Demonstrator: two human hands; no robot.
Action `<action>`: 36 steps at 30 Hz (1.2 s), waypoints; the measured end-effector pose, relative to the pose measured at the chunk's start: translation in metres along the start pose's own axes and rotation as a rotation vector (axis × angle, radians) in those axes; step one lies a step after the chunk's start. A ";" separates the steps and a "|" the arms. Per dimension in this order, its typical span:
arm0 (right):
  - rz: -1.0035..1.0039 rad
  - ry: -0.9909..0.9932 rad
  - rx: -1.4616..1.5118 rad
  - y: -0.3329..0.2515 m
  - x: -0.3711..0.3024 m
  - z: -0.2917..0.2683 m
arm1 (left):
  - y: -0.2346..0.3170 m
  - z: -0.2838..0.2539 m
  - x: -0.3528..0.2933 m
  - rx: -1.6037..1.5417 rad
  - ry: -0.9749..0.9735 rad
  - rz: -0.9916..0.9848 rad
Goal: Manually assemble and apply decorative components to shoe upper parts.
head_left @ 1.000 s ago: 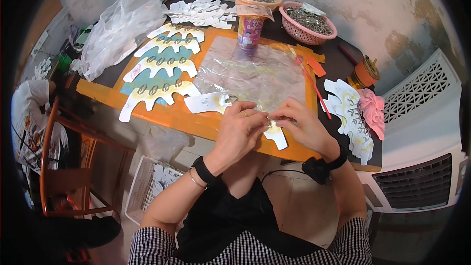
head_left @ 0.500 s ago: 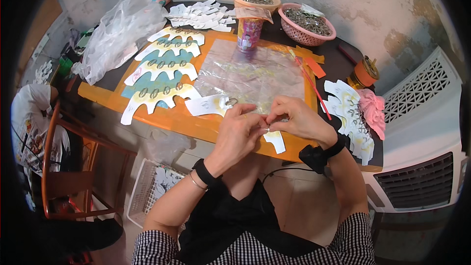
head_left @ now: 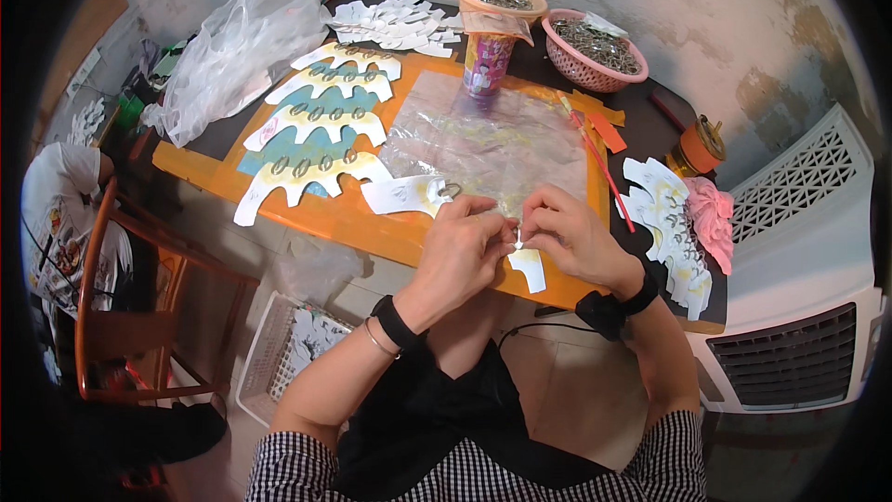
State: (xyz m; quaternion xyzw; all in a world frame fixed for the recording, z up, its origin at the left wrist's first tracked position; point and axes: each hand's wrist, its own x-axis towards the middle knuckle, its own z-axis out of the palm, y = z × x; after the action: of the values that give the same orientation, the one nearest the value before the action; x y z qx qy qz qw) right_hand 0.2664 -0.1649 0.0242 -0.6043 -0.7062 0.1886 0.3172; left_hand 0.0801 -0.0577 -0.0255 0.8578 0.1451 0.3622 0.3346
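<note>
At the table's near edge, my left hand [head_left: 460,253] is closed over the middle of a white scalloped piece [head_left: 398,196], which has yellowish stains and a dark metal ring [head_left: 450,191] near its left end. Close beside it, my right hand [head_left: 574,240] pinches a small white bit at the same piece, fingertips nearly meeting those of my left. What sits between the fingertips is too small to make out. The piece's right end hangs out below my hands. To the left lie several similar scalloped pieces [head_left: 316,171] in rows, each bearing dark oval metal rings.
A plastic sheet [head_left: 483,144] covers the orange-taped table beneath a purple cup [head_left: 488,65]. Two baskets of metal rings, one orange [head_left: 502,6] and one pink [head_left: 595,74], stand behind. More scalloped pieces [head_left: 664,232], a pink cloth [head_left: 710,214] and a red stick [head_left: 609,181] lie rightward.
My right hand has turned slightly, and its pinch now shows a small white bit upright between both hands' fingertips. The whole view has shifted a little.
</note>
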 end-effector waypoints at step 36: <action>-0.411 0.057 -0.388 0.002 -0.011 0.001 | -0.004 0.003 -0.001 -0.033 0.024 0.045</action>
State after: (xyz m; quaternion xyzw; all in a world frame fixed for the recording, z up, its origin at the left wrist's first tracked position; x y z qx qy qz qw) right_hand 0.2675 -0.1754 0.0195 -0.5026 -0.8277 -0.0353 0.2470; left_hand 0.0822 -0.0565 -0.0305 0.8509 0.1237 0.3821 0.3385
